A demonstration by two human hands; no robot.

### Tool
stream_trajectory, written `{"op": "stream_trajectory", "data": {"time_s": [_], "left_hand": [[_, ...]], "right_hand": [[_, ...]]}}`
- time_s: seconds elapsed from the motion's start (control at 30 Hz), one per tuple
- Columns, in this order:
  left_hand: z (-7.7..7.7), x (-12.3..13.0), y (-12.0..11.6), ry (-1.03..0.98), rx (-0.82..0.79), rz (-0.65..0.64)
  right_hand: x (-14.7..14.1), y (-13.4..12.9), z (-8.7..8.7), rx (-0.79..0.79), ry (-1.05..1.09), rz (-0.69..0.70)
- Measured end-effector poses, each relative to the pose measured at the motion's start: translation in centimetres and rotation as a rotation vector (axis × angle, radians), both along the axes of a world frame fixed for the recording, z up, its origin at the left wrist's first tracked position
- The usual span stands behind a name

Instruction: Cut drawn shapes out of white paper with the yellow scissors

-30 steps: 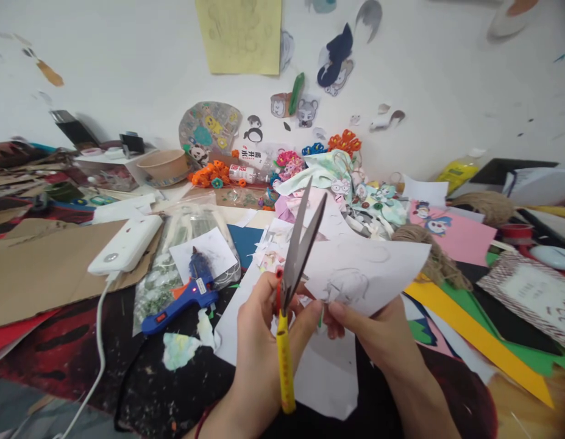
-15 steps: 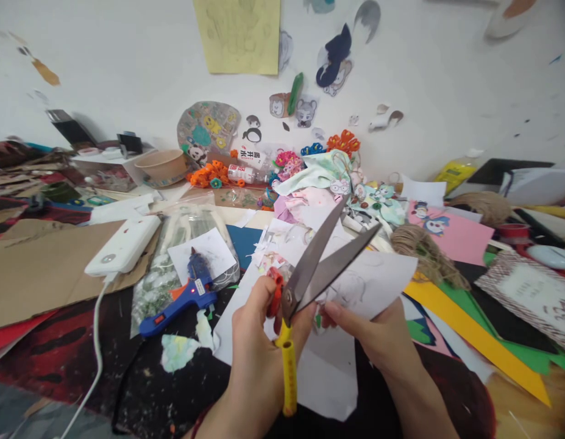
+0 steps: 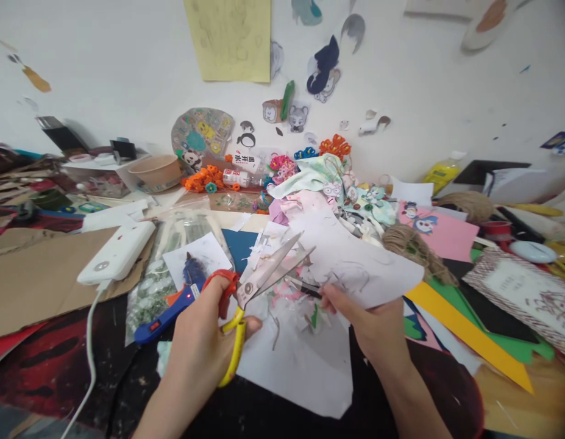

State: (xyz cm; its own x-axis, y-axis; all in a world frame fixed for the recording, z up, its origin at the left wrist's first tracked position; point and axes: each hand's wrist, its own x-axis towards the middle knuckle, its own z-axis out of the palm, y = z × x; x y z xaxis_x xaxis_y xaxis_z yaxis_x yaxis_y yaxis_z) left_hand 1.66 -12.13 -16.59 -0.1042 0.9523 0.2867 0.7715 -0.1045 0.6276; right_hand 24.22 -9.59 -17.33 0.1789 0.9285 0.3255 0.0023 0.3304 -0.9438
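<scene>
Red-and-yellow scissors (image 3: 248,289): gripped in the left hand (image 3: 197,341), blades parted near the left edge of the sketched sheet (image 3: 387,263).
Sketched sheet: pinched by the right hand (image 3: 373,332), above the lower white paper (image 3: 305,381).
Cutting done: scraps (image 3: 314,316) are strewn on lower paper; some trimming is judged complete.
Cutting left: pencil drawing (image 3: 350,275) not yet separated from its sheet.

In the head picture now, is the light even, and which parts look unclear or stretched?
Head view: soft, fairly even light, with only soft shadows on the wall; head view: the scissors look fairly clear, but drawn lines on the held paper are faint; head view: the patterned card near the right edge looks stretched, its writing unreadable.
</scene>
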Motion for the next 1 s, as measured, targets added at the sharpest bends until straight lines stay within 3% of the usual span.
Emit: {"op": "stream_trajectory", "data": {"time_s": [0.2,0.37,0.67,0.8,1.0], "left_hand": [[0.4,-1.6,0.0,0.117,-0.05,-0.202],[1.0,-1.1,-0.4,0.111,-0.213,-0.366],[2.7,1.4,0.5,0.113,-0.427,-0.371],[3.2,1.9,0.9,0.123,-0.436,-0.397],[3.3,2.1,0.9,0.103,-0.426,-0.414]], "right_hand": [[-0.1,0.3,-0.1,0.047,0.104,-0.019],[-0.1,0.3,-0.1,0.094,-0.002,-0.124],[-0.1,-0.1,-0.6,0.069,-0.024,-0.16],[-0.1,-0.2,-0.4,0.052,-0.053,-0.124],[0.1,-0.5,-0.6,0.028,-0.096,-0.178]]}}
